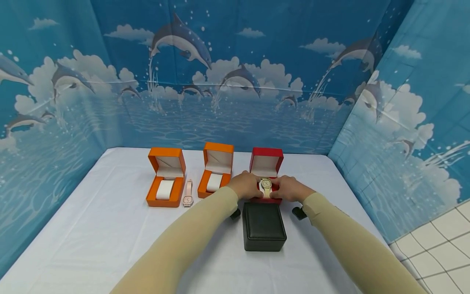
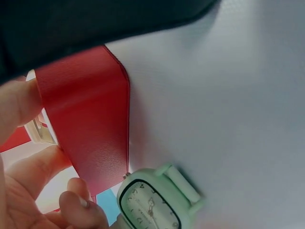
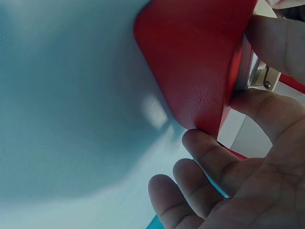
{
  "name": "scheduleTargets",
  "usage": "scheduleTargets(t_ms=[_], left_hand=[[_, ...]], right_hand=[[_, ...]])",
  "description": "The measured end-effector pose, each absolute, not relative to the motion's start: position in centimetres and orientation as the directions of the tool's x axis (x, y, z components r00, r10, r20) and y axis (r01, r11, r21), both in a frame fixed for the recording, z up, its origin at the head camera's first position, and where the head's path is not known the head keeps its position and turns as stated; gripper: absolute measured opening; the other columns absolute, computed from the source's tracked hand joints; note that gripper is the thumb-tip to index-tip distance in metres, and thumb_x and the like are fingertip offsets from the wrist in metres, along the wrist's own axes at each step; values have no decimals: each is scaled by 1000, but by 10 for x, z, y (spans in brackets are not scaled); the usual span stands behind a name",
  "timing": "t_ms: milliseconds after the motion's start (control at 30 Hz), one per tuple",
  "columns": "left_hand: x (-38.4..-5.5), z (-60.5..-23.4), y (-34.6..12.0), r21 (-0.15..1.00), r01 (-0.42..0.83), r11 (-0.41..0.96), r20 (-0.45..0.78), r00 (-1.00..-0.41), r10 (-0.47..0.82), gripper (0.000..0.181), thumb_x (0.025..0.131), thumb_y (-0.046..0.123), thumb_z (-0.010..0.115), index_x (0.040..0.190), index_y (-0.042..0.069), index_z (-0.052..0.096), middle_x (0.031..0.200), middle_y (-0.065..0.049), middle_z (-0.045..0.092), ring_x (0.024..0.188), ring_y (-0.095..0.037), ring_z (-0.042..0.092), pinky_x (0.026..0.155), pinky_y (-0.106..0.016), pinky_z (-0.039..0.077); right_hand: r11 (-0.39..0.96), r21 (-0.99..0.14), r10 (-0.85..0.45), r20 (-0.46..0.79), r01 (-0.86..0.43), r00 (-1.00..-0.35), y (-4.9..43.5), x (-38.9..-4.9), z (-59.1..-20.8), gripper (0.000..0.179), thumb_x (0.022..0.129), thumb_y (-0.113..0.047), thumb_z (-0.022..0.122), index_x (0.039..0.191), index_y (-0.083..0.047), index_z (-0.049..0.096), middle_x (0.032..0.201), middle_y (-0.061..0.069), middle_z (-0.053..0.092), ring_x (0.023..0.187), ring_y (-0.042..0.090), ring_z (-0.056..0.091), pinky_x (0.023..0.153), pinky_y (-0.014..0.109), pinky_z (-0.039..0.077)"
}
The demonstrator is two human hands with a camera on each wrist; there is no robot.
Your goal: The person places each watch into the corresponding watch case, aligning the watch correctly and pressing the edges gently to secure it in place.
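A red watch box (image 1: 267,152) stands with its lid up at the back right of the table. A watch with a pale yellow strap (image 1: 266,184) lies on the white cushion inside it. My left hand (image 1: 245,185) holds that watch from the left, thumb and forefinger at the cushion. From the right, my right hand (image 1: 291,189) pinches at its other side, with the remaining fingers (image 3: 205,152) loosely bent along the box's outer wall. In the left wrist view a pale green watch (image 2: 152,202) lies beside the red box, hidden in the head view.
Two open orange boxes (image 1: 167,152) (image 1: 219,147) with white cushions stand to the left. A pink watch (image 1: 188,195) lies between them. Right in front of the red box sits a closed black box (image 1: 264,224), between my forearms. A dolphin-print curtain (image 1: 235,110) borders the table behind.
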State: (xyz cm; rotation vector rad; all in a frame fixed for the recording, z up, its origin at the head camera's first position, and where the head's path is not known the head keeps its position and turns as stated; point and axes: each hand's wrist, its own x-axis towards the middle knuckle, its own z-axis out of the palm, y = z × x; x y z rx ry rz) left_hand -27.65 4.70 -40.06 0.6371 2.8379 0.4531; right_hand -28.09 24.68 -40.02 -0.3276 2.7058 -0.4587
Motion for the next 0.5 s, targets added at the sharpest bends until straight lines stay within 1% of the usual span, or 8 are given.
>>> scheduleTargets(t_ms=[167, 500], left_hand=[[-278, -402, 47, 329, 387, 862, -128, -886, 446, 60, 96, 48, 75, 149, 23, 63, 136, -2, 68, 116, -19, 57, 101, -38, 56], [-281, -403, 48, 326, 388, 862, -133, -884, 448, 60, 95, 49, 75, 147, 22, 64, 134, -1, 69, 113, -18, 56, 99, -37, 57]], right_hand=[[920, -356, -281, -318, -161, -905, 246, -280, -400, 62, 96, -28, 77, 150, -7, 58, 121, 14, 68, 110, 29, 57, 92, 45, 58], [919, -354, -290, -309, -173, -906, 246, -279, -399, 57, 96, -28, 77, 147, -7, 61, 117, 13, 69, 107, 29, 57, 89, 43, 58]])
